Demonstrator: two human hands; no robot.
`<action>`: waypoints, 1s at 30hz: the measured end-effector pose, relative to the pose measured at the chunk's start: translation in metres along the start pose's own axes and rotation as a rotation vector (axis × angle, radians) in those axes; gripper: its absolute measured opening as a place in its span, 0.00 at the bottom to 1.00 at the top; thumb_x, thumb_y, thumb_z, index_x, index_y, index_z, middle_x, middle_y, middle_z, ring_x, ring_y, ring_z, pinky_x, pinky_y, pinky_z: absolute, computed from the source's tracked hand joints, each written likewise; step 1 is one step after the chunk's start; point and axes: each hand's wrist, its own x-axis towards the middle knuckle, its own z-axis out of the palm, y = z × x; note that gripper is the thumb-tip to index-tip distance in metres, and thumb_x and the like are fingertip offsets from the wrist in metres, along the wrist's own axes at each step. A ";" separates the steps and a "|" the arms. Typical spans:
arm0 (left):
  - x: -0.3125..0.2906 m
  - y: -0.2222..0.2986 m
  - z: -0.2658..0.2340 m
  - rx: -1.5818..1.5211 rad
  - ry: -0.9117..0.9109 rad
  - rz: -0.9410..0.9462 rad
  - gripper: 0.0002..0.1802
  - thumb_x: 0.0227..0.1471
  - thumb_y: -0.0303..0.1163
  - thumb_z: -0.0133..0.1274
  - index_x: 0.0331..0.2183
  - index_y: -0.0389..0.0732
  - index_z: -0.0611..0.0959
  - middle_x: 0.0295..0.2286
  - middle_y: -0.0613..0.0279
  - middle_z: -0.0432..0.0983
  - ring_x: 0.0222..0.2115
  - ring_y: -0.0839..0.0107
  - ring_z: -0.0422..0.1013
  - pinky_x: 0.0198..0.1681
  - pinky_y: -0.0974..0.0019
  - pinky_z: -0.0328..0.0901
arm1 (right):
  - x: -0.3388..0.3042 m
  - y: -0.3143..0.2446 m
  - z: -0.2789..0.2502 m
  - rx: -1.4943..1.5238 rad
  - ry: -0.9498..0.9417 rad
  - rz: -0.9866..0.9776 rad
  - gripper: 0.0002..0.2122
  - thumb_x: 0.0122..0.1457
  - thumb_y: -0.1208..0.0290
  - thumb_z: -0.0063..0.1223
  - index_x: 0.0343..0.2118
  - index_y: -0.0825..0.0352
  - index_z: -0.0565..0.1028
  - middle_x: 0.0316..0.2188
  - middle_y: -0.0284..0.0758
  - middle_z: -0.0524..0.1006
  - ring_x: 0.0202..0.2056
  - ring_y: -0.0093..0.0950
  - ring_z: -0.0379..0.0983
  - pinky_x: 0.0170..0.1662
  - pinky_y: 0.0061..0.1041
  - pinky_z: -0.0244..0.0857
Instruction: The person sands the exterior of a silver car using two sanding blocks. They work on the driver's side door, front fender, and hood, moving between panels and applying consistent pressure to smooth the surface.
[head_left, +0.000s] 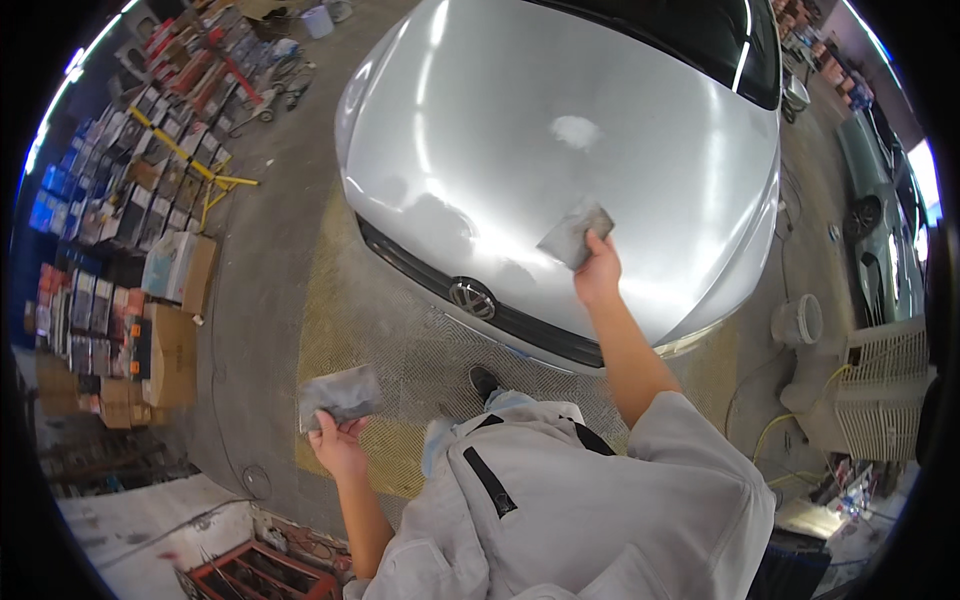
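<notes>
In front of me stands a silver car (500, 110) with its hood shut. My right hand (598, 275) grips a thin grey rectangular piece (574, 238) by its edge, at the hood's front part. Whether that piece touches the metal, I cannot tell. Low on the left, away from the car, my left hand (341, 450) holds another flat grey rectangular piece (342, 392), its thumb and fingers closed at the near edge. A pale dull patch (576, 131) shows on the middle of the hood, and darker patches lie near its front edge.
Boxes and goods (100, 310) are stacked along the left, behind a yellow stand (205, 170). A white bucket (797, 320) sits to the right on the floor, near a yellow hose (770, 430). Farther right is a green car (885, 215). A red cart (265, 575) stands at lower left.
</notes>
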 end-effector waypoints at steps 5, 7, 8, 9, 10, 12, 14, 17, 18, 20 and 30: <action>0.074 -0.013 0.004 -0.074 0.063 -0.221 0.18 0.54 0.42 0.51 0.38 0.38 0.68 0.31 0.61 0.70 0.29 0.69 0.68 0.29 0.66 0.66 | 0.054 -0.047 -0.004 -0.298 0.046 -0.185 0.15 0.56 0.78 0.44 0.47 0.67 0.66 0.45 0.30 0.71 0.46 0.26 0.67 0.49 0.28 0.62; 0.115 -0.023 0.024 -0.041 -0.022 -0.280 0.18 0.54 0.42 0.51 0.39 0.38 0.68 0.32 0.61 0.70 0.30 0.69 0.68 0.30 0.66 0.66 | 0.078 -0.066 0.013 -0.681 0.017 -0.382 0.14 0.55 0.78 0.45 0.46 0.67 0.67 0.41 0.34 0.73 0.43 0.29 0.69 0.45 0.29 0.64; 0.136 -0.026 0.035 -0.022 -0.073 -0.304 0.19 0.54 0.42 0.51 0.40 0.39 0.68 0.32 0.62 0.70 0.30 0.69 0.68 0.30 0.67 0.66 | 0.086 -0.073 0.021 -0.873 0.011 -0.468 0.14 0.54 0.78 0.45 0.45 0.67 0.67 0.39 0.36 0.74 0.41 0.31 0.70 0.43 0.29 0.64; 0.158 -0.032 0.049 -0.013 -0.132 -0.358 0.18 0.54 0.42 0.50 0.40 0.39 0.68 0.32 0.62 0.70 0.31 0.69 0.68 0.30 0.66 0.67 | 0.092 -0.080 0.029 -1.140 0.061 -0.508 0.13 0.55 0.77 0.44 0.44 0.67 0.67 0.36 0.39 0.74 0.40 0.34 0.71 0.42 0.31 0.65; 0.184 -0.038 0.070 -0.008 -0.200 -0.404 0.18 0.54 0.42 0.50 0.40 0.39 0.68 0.33 0.62 0.70 0.31 0.69 0.68 0.31 0.66 0.67 | 0.101 -0.087 0.039 -1.405 0.115 -0.536 0.12 0.55 0.76 0.44 0.43 0.66 0.67 0.33 0.42 0.74 0.38 0.37 0.71 0.40 0.32 0.65; 0.232 -0.051 0.113 0.016 -0.367 -0.481 0.18 0.54 0.41 0.50 0.40 0.39 0.69 0.33 0.62 0.70 0.32 0.69 0.69 0.31 0.66 0.67 | 0.116 -0.088 0.057 -1.811 0.195 -0.559 0.10 0.55 0.75 0.43 0.41 0.65 0.68 0.29 0.45 0.74 0.34 0.43 0.71 0.38 0.36 0.65; 0.269 -0.072 0.169 0.025 -0.549 -0.544 0.17 0.55 0.41 0.49 0.40 0.39 0.69 0.34 0.63 0.71 0.32 0.68 0.69 0.32 0.65 0.68 | 0.141 -0.086 0.077 -2.117 0.215 -0.574 0.08 0.55 0.76 0.41 0.38 0.64 0.68 0.26 0.48 0.73 0.32 0.47 0.70 0.36 0.40 0.64; 0.311 -0.109 0.256 0.123 -0.768 -0.612 0.17 0.55 0.41 0.48 0.41 0.39 0.71 0.35 0.63 0.71 0.33 0.69 0.69 0.32 0.64 0.68 | 0.172 -0.072 0.084 -2.213 0.135 -0.555 0.11 0.53 0.79 0.38 0.38 0.63 0.71 0.31 0.41 0.75 0.35 0.42 0.71 0.38 0.39 0.65; 0.317 -0.120 0.280 0.134 -0.811 -0.634 0.17 0.56 0.40 0.48 0.42 0.40 0.72 0.36 0.64 0.71 0.35 0.71 0.69 0.35 0.65 0.67 | 0.180 -0.068 0.081 -2.247 0.128 -0.548 0.13 0.53 0.80 0.38 0.40 0.62 0.71 0.33 0.40 0.75 0.37 0.40 0.71 0.39 0.37 0.66; 0.331 -0.142 0.326 0.157 -0.865 -0.653 0.16 0.55 0.40 0.48 0.42 0.41 0.72 0.37 0.65 0.71 0.37 0.72 0.68 0.40 0.65 0.65 | 0.204 -0.057 0.075 -2.285 0.000 -0.608 0.15 0.52 0.81 0.39 0.42 0.62 0.72 0.37 0.38 0.75 0.40 0.37 0.70 0.42 0.34 0.65; 0.335 -0.172 0.367 -0.047 -0.836 -0.756 0.13 0.56 0.35 0.47 0.41 0.40 0.73 0.39 0.65 0.72 0.41 0.71 0.68 0.47 0.66 0.62 | 0.184 -0.029 0.058 -2.327 -0.176 -0.582 0.17 0.51 0.82 0.41 0.44 0.61 0.71 0.44 0.32 0.73 0.48 0.31 0.65 0.51 0.31 0.57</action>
